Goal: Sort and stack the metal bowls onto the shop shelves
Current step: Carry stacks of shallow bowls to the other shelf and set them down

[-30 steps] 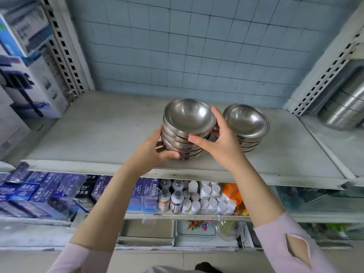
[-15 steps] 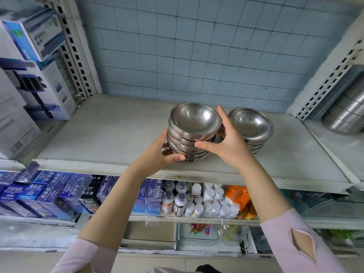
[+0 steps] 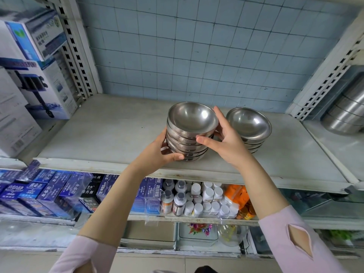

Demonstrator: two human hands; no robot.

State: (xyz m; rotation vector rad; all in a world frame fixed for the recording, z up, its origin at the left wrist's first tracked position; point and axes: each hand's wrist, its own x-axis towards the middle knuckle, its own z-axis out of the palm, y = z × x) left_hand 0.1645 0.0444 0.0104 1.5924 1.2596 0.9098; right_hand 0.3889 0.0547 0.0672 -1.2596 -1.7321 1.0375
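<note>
— Where is the held stack (image 3: 189, 134) of metal bowls at this moment?
— It is carried over the front part of the upper shelf (image 3: 110, 138), just beside the second stack (image 3: 249, 125), which is set down to its right. Whether its foot is touching the shelf cannot be told.
— How is it gripped?
— From both sides. The lower bowls are clasped by the left hand (image 3: 155, 155), with the thumb laid across the front and the fingers hidden behind. The upper bowls are pinched by the right hand (image 3: 228, 144), with the thumb pressed to the front and the fingers reached round the far side. Both grips are closed on the bowls; neither is spread.
— Why at two levels?
— Probably so that the nested bowls are kept from sliding apart, since the pile is seen slightly tilted.
— And why that spot?
— Like sizes seem to be grouped. The large steel pots (image 3: 346, 111) are kept on the neighbouring shelf, well apart. A set-down next to the second stack is judged likely, and care is needed so that the right hand's fingers are not trapped between the piles.
</note>
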